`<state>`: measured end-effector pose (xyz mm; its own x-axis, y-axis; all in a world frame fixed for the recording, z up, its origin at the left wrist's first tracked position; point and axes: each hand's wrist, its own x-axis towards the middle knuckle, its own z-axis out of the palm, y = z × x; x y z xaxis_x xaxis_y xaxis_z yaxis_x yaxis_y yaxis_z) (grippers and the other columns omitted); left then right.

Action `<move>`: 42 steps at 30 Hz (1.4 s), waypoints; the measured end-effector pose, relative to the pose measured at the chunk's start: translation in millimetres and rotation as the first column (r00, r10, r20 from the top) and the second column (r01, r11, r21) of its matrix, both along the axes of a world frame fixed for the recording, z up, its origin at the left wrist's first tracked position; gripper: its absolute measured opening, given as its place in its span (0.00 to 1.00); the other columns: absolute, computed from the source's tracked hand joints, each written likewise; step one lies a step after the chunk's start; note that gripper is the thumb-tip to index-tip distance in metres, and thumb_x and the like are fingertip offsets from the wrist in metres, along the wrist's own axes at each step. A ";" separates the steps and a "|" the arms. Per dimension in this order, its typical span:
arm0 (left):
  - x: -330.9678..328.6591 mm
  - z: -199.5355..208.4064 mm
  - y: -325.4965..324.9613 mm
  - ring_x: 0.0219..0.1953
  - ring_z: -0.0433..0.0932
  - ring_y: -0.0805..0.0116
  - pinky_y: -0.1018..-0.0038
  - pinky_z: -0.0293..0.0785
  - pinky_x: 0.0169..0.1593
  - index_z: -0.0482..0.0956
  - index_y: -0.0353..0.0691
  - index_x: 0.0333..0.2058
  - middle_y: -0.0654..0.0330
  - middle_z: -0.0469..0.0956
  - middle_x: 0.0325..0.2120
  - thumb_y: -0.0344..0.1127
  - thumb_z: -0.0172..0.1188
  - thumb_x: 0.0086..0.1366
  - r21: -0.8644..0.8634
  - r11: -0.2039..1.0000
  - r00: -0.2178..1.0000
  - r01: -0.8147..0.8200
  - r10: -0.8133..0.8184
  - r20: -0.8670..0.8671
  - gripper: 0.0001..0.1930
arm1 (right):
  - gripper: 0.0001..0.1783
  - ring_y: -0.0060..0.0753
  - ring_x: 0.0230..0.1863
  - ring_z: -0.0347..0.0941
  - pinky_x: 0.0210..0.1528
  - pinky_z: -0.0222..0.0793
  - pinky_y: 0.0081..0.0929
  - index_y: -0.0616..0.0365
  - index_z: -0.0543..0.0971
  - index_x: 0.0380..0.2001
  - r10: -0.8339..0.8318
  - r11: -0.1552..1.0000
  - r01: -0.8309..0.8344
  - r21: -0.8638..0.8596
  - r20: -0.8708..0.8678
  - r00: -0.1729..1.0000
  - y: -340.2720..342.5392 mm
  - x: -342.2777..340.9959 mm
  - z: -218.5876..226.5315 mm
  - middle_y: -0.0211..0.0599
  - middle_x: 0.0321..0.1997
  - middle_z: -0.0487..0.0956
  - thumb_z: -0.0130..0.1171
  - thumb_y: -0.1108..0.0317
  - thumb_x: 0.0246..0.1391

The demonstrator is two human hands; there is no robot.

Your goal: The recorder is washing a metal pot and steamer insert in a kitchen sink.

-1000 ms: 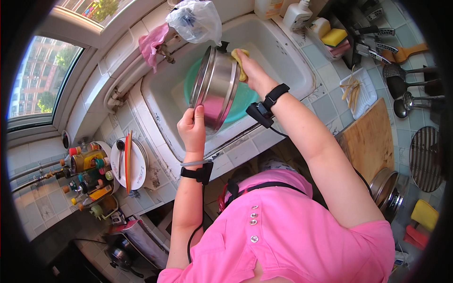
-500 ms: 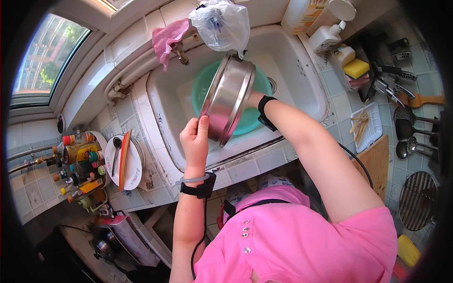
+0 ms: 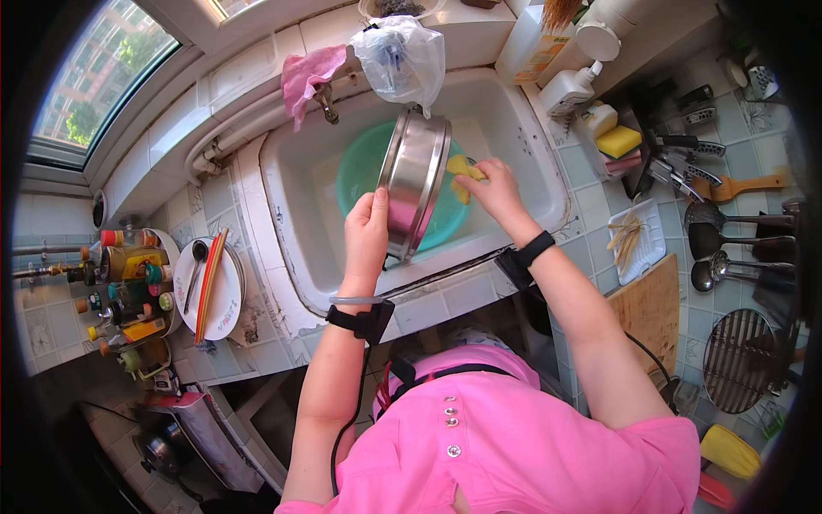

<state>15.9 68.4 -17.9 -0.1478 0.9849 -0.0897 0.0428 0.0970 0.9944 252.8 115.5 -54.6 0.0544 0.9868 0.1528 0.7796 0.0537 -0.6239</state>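
Observation:
My left hand [image 3: 366, 231] is closed on the near rim of a stainless steel pot [image 3: 419, 176], which is tilted on its side above the sink [image 3: 535, 163]. Its open mouth faces right, and the inside is mostly hidden. Just to the right, my right hand [image 3: 495, 190] pinches a crumpled yellow cleaning cloth [image 3: 460, 166] beside the pot's opening. Beneath the pot, a green plastic basin [image 3: 353, 176] sits in the white sink.
A pink rag [image 3: 310, 75] hangs over the faucet [image 3: 326, 104], next to a clear plastic bag [image 3: 401, 64]. Plates [image 3: 210, 295] and bottles stand on the left counter. At right are a soap pump bottle [image 3: 572, 88], a yellow sponge [image 3: 618, 141] and hanging utensils.
My right hand has come out from behind the pot's opening and moved right, bringing the yellow cloth into view. My left hand still grips the pot, now slightly more upright.

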 end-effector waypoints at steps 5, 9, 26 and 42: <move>12.3 -14.4 4.4 0.23 0.60 0.74 0.75 0.61 0.28 0.70 0.35 0.29 0.65 0.63 0.17 0.41 0.48 0.70 0.002 0.998 0.997 0.069 -0.069 0.029 0.15 | 0.23 0.48 0.46 0.69 0.50 0.62 0.41 0.62 0.74 0.36 0.001 0.977 0.023 0.213 -0.110 0.994 -16.9 -16.4 59.1 0.42 0.43 0.74 0.65 0.54 0.46; 26.9 -8.1 4.8 0.23 0.68 0.66 0.71 0.66 0.31 0.73 0.36 0.34 0.56 0.71 0.20 0.41 0.49 0.68 0.054 0.997 0.987 0.049 -0.040 -0.157 0.13 | 0.25 0.51 0.52 0.66 0.56 0.58 0.46 0.64 0.66 0.46 0.106 0.960 -0.046 0.276 -0.207 0.973 -37.3 -55.7 64.3 0.50 0.51 0.70 0.61 0.61 0.50; 10.4 -43.4 -0.7 0.20 0.66 0.72 0.74 0.63 0.27 0.75 0.39 0.34 0.60 0.69 0.16 0.39 0.54 0.66 0.033 0.999 0.997 0.024 -0.021 -0.076 0.09 | 0.22 0.53 0.60 0.63 0.61 0.56 0.43 0.63 0.69 0.53 0.131 0.951 -0.164 0.261 0.138 0.982 10.0 -88.2 33.4 0.52 0.58 0.68 0.47 0.62 0.58; 2.6 -28.4 1.4 0.25 0.64 0.81 0.80 0.62 0.30 0.75 0.34 0.37 0.70 0.70 0.21 0.38 0.52 0.68 -0.030 0.994 0.982 0.106 -0.100 0.163 0.12 | 0.20 0.53 0.59 0.63 0.59 0.58 0.47 0.59 0.70 0.50 0.146 0.984 -0.134 -0.119 0.106 0.984 55.7 -87.1 43.1 0.51 0.56 0.70 0.48 0.61 0.57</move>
